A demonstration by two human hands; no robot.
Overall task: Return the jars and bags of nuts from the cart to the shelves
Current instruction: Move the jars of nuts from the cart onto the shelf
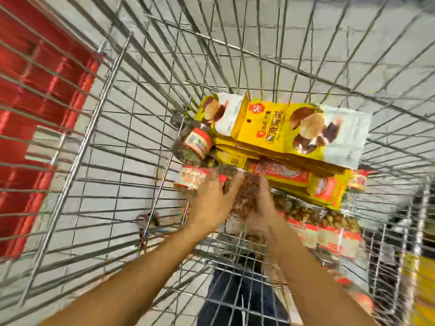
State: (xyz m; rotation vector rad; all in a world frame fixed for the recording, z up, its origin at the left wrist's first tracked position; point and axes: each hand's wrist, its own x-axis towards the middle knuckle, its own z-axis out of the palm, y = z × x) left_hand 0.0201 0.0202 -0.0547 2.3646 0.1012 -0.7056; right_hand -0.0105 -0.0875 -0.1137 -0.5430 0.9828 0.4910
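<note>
Wire cart [98,142] stands on pale tiled floor [164,74] beside red shelving [35,109].

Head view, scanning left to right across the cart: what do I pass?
Red shelf front → cart's left wire wall → clear jar with red label → left hand → right hand → top yellow nut bag → clear bag of nuts under the stack.

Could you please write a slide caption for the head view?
Both hands, left hand and right hand, reach a jar of nuts under yellow bags in the wire cart.
</note>
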